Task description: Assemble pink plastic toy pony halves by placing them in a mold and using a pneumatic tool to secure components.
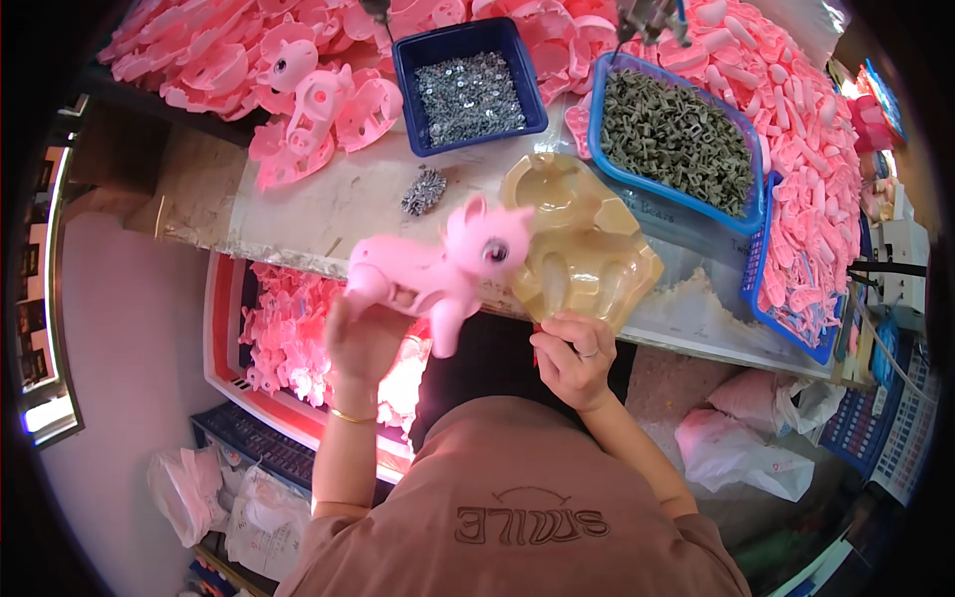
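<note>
The pink toy pony [438, 269] was held up in the air over the near edge of the workbench [328, 214], its head with the dark eye turned to the right and one leg hanging down; the left hand [363, 338] gripped it from below, fingers closed round the hindquarters and belly; the right hand [575, 358] was off the pony, curled loosely just below the tan moulded cradle [582, 244], and seemed to hold something small and red, though what it was could not be told. The cradle lay on the bench just right of the pony's head, its hollows facing up; behind it stood a dark blue tray of small silvery screws [470, 88] and a lighter blue basket of grey-green plastic pieces [676, 144]; a small heap of screws [424, 191] lay loose on the bench; pink shell halves [318, 104] were piled along the far side and to the right; under the bench a red-rimmed crate [221, 328] held more pink parts.

To handle the pony well, I judged that the grip should stay on the body rather than the thin legs; the seams should be checked all round while it was turned.
</note>
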`<move>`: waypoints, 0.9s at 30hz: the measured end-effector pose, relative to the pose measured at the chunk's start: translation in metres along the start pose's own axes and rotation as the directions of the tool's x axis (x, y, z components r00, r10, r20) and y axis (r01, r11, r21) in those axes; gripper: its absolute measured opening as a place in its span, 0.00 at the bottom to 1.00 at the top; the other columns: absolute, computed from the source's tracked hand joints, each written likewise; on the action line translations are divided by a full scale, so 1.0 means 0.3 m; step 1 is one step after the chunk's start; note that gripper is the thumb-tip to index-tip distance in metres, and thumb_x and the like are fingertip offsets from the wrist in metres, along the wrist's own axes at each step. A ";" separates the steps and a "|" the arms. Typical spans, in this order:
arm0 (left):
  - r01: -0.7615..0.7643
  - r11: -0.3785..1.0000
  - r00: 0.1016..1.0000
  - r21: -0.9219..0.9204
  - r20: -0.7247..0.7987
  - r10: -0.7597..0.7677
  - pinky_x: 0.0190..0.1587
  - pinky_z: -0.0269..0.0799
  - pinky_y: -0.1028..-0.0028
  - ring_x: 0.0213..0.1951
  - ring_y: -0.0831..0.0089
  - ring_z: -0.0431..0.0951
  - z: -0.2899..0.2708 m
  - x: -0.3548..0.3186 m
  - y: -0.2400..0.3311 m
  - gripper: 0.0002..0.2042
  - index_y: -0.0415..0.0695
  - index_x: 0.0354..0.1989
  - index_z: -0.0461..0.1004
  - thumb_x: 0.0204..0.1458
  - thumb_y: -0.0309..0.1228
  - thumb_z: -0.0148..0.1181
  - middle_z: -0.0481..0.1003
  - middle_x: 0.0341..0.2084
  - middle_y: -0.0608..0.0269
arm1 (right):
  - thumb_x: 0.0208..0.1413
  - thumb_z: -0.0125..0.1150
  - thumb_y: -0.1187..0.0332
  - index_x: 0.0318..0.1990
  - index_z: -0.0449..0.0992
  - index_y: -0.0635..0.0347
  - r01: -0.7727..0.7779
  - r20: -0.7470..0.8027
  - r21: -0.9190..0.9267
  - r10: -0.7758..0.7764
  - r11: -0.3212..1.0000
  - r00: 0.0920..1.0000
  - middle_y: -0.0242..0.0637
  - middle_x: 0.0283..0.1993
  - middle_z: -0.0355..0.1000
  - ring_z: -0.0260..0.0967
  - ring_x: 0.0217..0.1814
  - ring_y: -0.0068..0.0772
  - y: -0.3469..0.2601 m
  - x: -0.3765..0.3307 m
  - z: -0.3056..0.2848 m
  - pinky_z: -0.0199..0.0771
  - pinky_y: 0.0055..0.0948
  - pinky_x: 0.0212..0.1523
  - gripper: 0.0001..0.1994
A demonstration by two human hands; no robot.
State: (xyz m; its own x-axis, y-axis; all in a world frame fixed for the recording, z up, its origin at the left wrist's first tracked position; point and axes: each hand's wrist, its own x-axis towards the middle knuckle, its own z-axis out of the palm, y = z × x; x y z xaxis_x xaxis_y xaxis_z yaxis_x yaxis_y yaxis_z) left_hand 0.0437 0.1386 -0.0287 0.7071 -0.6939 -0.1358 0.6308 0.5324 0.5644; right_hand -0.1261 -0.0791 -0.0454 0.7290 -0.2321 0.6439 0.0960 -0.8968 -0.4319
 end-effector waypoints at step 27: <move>-0.177 -0.057 0.935 0.983 0.150 -0.323 0.39 0.74 0.70 0.33 0.66 0.81 0.302 0.081 0.005 0.03 0.36 0.34 0.79 0.54 0.23 0.62 0.80 0.27 0.57 | 0.53 0.62 0.75 0.43 0.78 0.61 -0.378 0.047 0.091 0.375 0.922 0.926 0.44 0.43 0.76 0.75 0.48 0.42 0.291 0.348 -0.403 0.74 0.36 0.50 0.09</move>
State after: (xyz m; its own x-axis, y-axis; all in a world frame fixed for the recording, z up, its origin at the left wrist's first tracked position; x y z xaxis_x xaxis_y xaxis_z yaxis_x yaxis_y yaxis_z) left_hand 0.0329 0.0785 0.0426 0.4095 -0.8929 -0.1871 -0.4750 -0.3838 0.7919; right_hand -0.1238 -0.2272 0.0604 0.7430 -0.5331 0.4046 -0.1254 -0.7048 -0.6983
